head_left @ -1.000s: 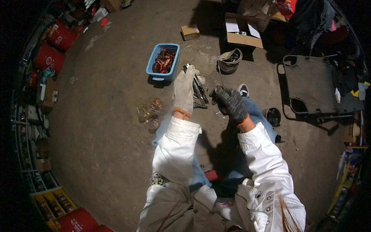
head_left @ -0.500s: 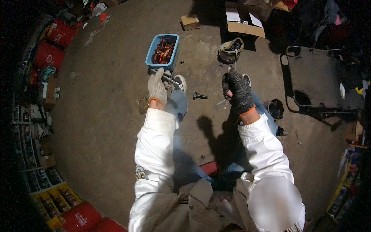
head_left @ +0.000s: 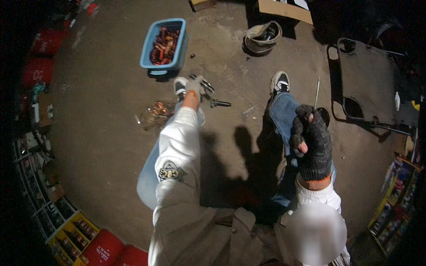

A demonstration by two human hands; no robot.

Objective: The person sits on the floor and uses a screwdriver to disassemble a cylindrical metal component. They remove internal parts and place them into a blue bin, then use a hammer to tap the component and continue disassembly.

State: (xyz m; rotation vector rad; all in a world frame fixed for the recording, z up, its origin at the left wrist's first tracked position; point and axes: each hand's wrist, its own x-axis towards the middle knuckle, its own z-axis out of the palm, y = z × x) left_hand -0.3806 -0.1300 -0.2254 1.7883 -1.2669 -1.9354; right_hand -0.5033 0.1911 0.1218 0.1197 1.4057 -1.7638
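Observation:
My left hand [head_left: 195, 86], in a pale glove, is closed round a dark, shiny metal part [head_left: 204, 84], long and roughly cylindrical; motion blurs its kind. Just right of it a large dark bolt [head_left: 221, 103] lies on the floor. Close to my body at the right, my right hand [head_left: 312, 142], in a dark knit glove with bare fingertips, grips a thin straight metal rod [head_left: 317, 93] that points away from me. The fist hides the rod's near end. My left hand is by my left shoe [head_left: 179, 88].
A blue plastic tub [head_left: 182, 51] of reddish-brown metal parts stands far left, a bucket [head_left: 270, 48] far right. A clear bag [head_left: 153, 119] with coppery pieces lies by my left leg. A dark low frame seat [head_left: 368, 84] is at right; red drums [head_left: 104, 248] sit lower left.
My right hand has drawn back toward me and to the right with the rod. My left hand has moved right, nearer the bolt, still holding the metal part. The view has shifted.

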